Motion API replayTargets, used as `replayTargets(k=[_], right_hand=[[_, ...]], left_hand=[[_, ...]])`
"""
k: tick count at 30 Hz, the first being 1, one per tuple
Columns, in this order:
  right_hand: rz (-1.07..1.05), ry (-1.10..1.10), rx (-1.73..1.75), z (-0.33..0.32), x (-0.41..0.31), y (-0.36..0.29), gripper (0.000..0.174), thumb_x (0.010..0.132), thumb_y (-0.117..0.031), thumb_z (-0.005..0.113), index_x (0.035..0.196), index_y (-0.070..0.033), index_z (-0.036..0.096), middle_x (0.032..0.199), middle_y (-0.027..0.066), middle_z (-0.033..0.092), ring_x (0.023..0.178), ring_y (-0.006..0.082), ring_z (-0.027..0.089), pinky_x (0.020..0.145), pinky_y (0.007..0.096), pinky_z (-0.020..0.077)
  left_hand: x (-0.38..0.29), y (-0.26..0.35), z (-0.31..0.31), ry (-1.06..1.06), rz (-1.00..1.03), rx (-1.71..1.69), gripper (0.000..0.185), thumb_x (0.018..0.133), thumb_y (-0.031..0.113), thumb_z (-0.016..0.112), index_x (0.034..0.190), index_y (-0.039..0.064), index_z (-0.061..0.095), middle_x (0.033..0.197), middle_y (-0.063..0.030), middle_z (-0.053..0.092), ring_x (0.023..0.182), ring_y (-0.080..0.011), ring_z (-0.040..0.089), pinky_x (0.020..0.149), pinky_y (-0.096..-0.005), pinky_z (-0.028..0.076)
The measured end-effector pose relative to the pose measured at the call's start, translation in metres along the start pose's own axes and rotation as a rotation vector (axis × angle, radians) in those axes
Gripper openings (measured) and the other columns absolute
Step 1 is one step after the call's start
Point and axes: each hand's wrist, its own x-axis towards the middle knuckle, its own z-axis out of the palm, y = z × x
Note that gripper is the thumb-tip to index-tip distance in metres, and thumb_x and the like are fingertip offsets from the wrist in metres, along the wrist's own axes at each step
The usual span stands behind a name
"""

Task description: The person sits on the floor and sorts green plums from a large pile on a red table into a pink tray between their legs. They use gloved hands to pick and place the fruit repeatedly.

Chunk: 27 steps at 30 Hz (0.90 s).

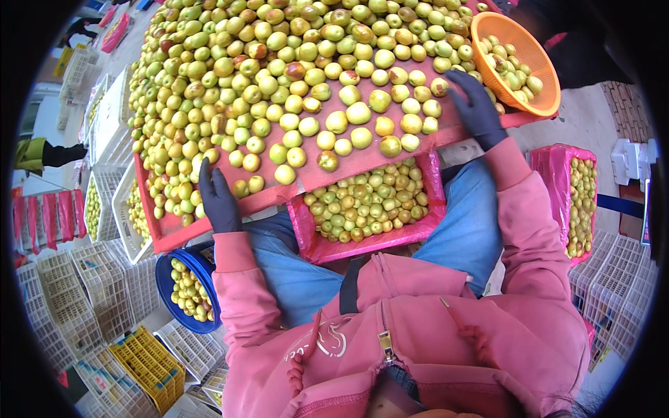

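A large heap of green and reddish-brown jujubes covers a red-topped sorting table, thinning to loose single fruit towards me. My left hand, in a dark glove, rests over the front left edge, its fingers beside the jujubes and nothing visible in its grasp. My right hand, gloved alike, is above the right part of the table with fingers spread. Its fingertips are close to a few jujubes and the orange plastic basket, which is tilted and partly filled. Between my knees, a pink-lined crate full of jujubes stands below the table edge.
To my left stands a blue bucket of jujubes, with white plastic crates and a yellow crate beyond. Another pink-lined crate is at my right. A person's sleeved arm shows at far left.
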Motion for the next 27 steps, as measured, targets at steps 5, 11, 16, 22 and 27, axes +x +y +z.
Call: replayTargets(k=[5, 11, 16, 22, 27], right_hand=[[0.15, 0.002, -0.012, -0.009, -0.011, 0.021, 0.048, 0.084, -0.009, 0.065, 0.131, -0.009, 0.054, 0.13, 0.0185, 0.055, 0.125, 0.0311, 0.051, 0.105, 0.0382, 0.0406], [0.078, -0.234, -0.205, 0.023, 0.014, 0.016, 0.042, 0.081, -0.016, 0.07, 0.121, -0.016, 0.06, 0.118, 0.0118, 0.061, 0.111, 0.031, 0.057, 0.095, 0.0387, 0.0466], [0.097, -0.04, -0.163, 0.025, 0.028, 0.001, 0.031, 0.083, -0.03, 0.07, 0.109, -0.014, 0.065, 0.104, 0.0095, 0.064, 0.099, 0.0272, 0.062, 0.086, 0.0383, 0.05], [-0.101, -0.228, -0.414, 0.051, 0.086, -0.034, 0.031, 0.084, -0.027, 0.066, 0.114, -0.019, 0.065, 0.102, 0.0094, 0.065, 0.097, 0.0284, 0.063, 0.084, 0.0402, 0.0509], [-0.09, -0.649, -0.696, 0.049, 0.109, -0.05, 0.041, 0.08, -0.025, 0.066, 0.12, -0.025, 0.061, 0.109, 0.0092, 0.066, 0.098, 0.0302, 0.065, 0.079, 0.042, 0.0532]], left_hand=[[0.017, -0.028, 0.005, 0.001, -0.145, -0.151, 0.039, 0.101, 0.021, 0.047, 0.13, -0.004, 0.052, 0.13, -0.0157, 0.056, 0.121, -0.0235, 0.051, 0.105, -0.0339, 0.037], [0.019, -0.03, 0.014, -0.02, -0.144, -0.117, 0.038, 0.099, 0.021, 0.05, 0.129, -0.003, 0.053, 0.13, -0.0142, 0.056, 0.121, -0.0224, 0.051, 0.105, -0.0332, 0.038], [0.02, -0.036, 0.016, -0.015, -0.206, -0.17, 0.039, 0.098, 0.021, 0.053, 0.13, 0.0, 0.053, 0.13, -0.0124, 0.057, 0.119, -0.0196, 0.052, 0.101, -0.0318, 0.041], [0.02, -0.017, 0.027, -0.011, -0.161, -0.17, 0.039, 0.098, 0.021, 0.054, 0.13, 0.0, 0.053, 0.128, -0.0127, 0.057, 0.117, -0.0207, 0.053, 0.1, -0.0322, 0.042], [0.019, -0.009, 0.025, -0.006, -0.153, -0.176, 0.039, 0.097, 0.02, 0.055, 0.13, -0.001, 0.054, 0.128, -0.0124, 0.057, 0.117, -0.0212, 0.053, 0.1, -0.0332, 0.042]])
